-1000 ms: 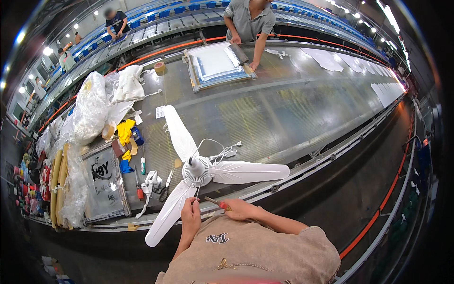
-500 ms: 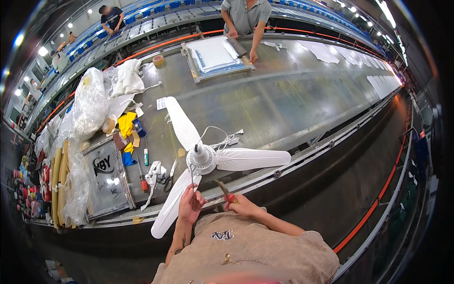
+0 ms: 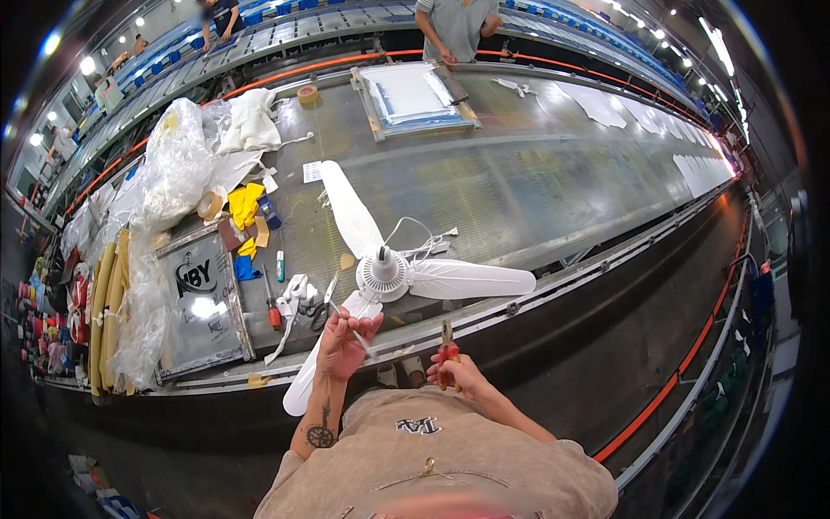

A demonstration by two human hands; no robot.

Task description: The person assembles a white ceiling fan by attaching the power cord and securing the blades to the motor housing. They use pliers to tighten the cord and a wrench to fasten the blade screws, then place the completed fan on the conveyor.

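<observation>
A white three-blade fan point(image 3: 383, 278) lies on the long metal table, its motor housing facing up and one blade reaching past the near edge. My left hand point(image 3: 344, 344) is closed on a thin grey rod point(image 3: 363, 342), held slantwise over that blade just below the housing. What the rod is exactly, I cannot make out. To the right, my right hand point(image 3: 458, 370) grips pliers point(image 3: 448, 350) by their red handles, jaws pointing up, apart from the fan. The white fan cord point(image 3: 428, 248) lies coiled behind the housing.
Left of the fan are scissors point(image 3: 322, 313), a red-handled screwdriver point(image 3: 274, 316), a white cloth point(image 3: 298, 294), yellow and blue scraps point(image 3: 246, 203), a framed screen point(image 3: 197, 303) and plastic wrap point(image 3: 177, 164). A co-worker point(image 3: 454, 30) stands across the table behind another frame point(image 3: 411, 99).
My left hand has brought the rod away from the housing, from upright to slanted. My right hand has turned the pliers more upright. The co-worker's one hand has lifted off the far frame.
</observation>
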